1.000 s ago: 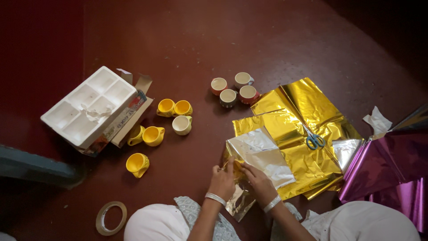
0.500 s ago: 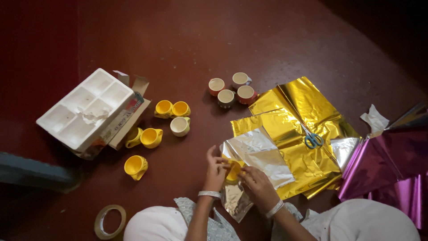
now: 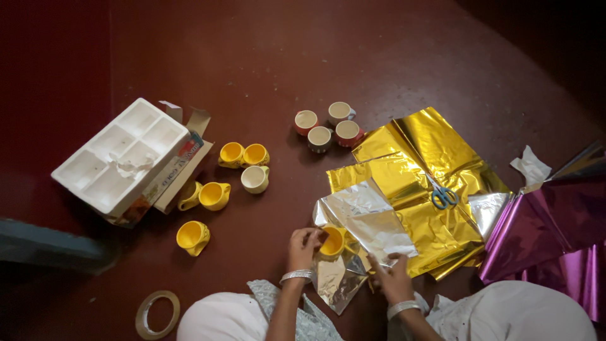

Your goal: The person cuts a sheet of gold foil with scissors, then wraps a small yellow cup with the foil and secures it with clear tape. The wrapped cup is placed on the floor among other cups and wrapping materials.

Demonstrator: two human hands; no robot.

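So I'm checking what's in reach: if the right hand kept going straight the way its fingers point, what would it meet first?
The right hand points up and slightly left, already at the silver foil sheet. Straight on it would slide over that sheet, then probably reach the gold foil; depth is hard to judge.

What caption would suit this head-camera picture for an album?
Seated on a dark red floor, left hand holds a yellow cup on silver foil; right hand grips the foil's edge.
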